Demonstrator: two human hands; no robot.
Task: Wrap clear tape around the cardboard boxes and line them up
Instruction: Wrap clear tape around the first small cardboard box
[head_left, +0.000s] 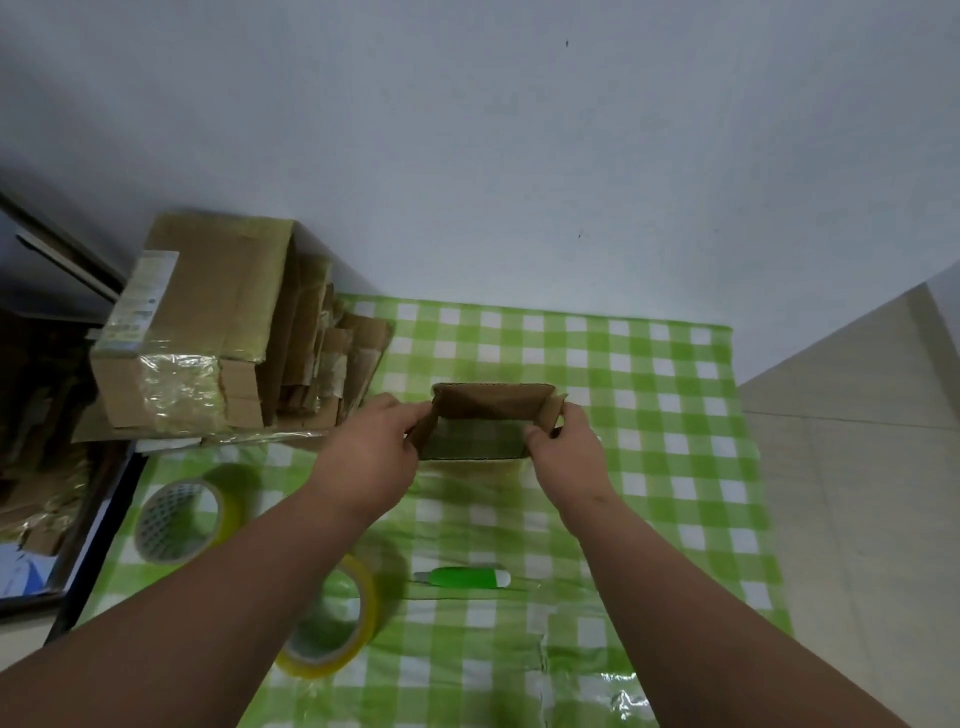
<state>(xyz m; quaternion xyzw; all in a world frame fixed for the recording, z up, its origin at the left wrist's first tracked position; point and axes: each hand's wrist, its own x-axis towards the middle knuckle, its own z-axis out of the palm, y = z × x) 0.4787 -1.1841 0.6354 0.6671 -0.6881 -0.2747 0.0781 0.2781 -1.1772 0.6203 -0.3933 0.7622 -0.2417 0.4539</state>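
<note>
A person's left hand (371, 441) and right hand (563, 441) grip opposite ends of a small open cardboard box (488, 415) at the middle of the green-checked bench (675, 415), apparently squaring it into shape before any tape goes on. Next, one hand must likely let go to fetch a clear tape roll (332, 618), nearer the person than the box, beside a second roll (179, 519) and a green cutter (467, 578). Left of the box, stacked taped cardboard (208, 322) crowds lining-up room.
</note>
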